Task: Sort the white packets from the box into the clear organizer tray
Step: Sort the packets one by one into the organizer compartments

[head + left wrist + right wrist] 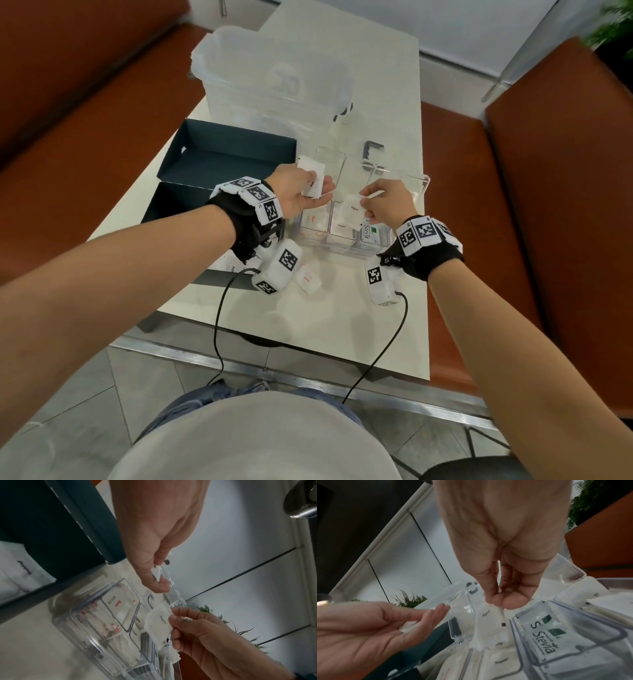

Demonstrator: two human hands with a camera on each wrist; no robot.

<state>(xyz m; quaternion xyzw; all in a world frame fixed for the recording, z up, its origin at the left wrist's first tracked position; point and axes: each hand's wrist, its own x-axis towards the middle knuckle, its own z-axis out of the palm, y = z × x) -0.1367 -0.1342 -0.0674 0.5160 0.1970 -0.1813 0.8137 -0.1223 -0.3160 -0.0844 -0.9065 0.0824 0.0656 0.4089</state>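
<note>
My left hand (317, 190) pinches a couple of white packets (311, 176) between thumb and fingers, just above the left end of the clear organizer tray (342, 246). My right hand (364, 205) pinches one white packet marked Sugar (352, 209) by its edge over the tray's middle compartment. In the left wrist view the Sugar packet (160, 622) hangs above the tray (82, 622), whose compartments hold stacked packets. The right wrist view shows the Sugar packet (488, 618) dangling over other Sugar packets, with Stevia packets (542, 635) in the compartment beside them. The dark box (222, 154) lies to the left.
A large clear plastic bin (274, 78) stands at the back of the white table (342, 325). One loose white packet (308, 279) lies on the table in front of the tray. More packets (17, 568) lie in the box. Orange benches flank the table.
</note>
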